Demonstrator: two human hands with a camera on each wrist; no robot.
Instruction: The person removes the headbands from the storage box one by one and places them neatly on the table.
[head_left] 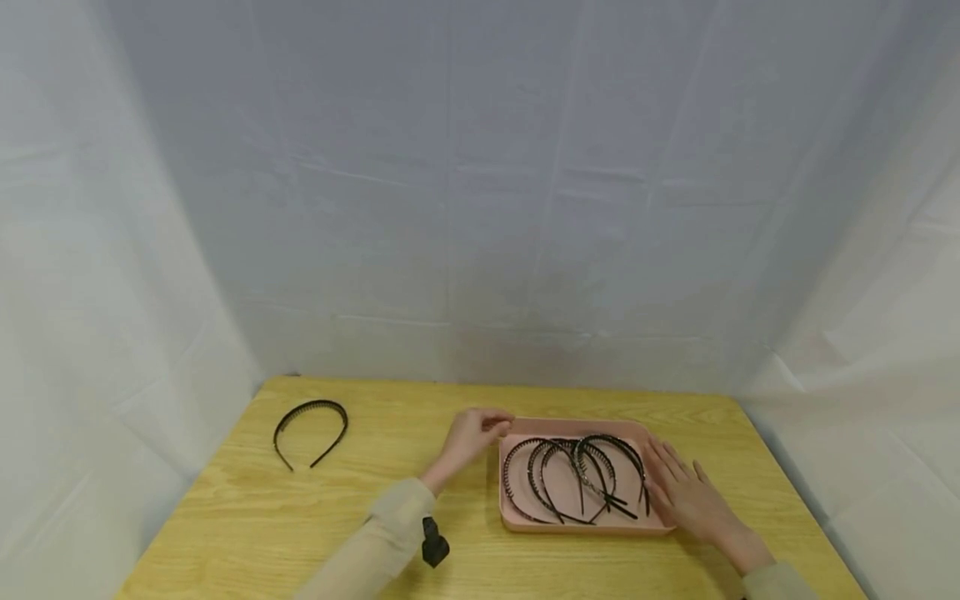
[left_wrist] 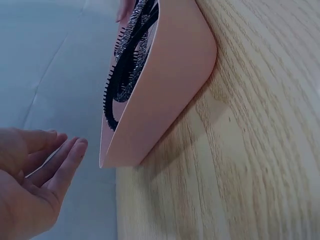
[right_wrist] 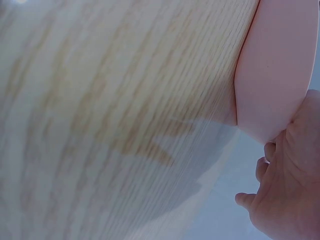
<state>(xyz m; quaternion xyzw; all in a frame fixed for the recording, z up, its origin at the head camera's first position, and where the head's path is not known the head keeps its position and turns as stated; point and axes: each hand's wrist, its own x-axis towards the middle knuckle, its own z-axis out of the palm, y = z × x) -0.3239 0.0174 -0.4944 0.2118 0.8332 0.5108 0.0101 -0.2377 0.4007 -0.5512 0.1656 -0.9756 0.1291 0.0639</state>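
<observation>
A person's two bare hands are at a shallow pink tray (head_left: 577, 427) on a yellowish wooden table (head_left: 405, 425), right of the middle. Inside the tray lies an overlapping bunch of headbands (left_wrist: 118, 75), black and toothed, some with a glittery surface. The left hand (head_left: 467, 437) is near the tray's far left corner, fingers loosely bent and parted from the thumb; the left wrist view shows a gap between its fingertips and the tray, and it holds nothing. The right hand (head_left: 693, 500) lies along the tray's right side, touching the wall, fingers extended and spread, gripping nothing. Well apart, toward the table's far left, a single black headband (head_left: 318, 403) lies flat, its ends pointing toward the person. Light beige sleeves (head_left: 375, 542) cover the forearms. Pale sheets (head_left: 480, 208) hang behind the table and at both sides.
</observation>
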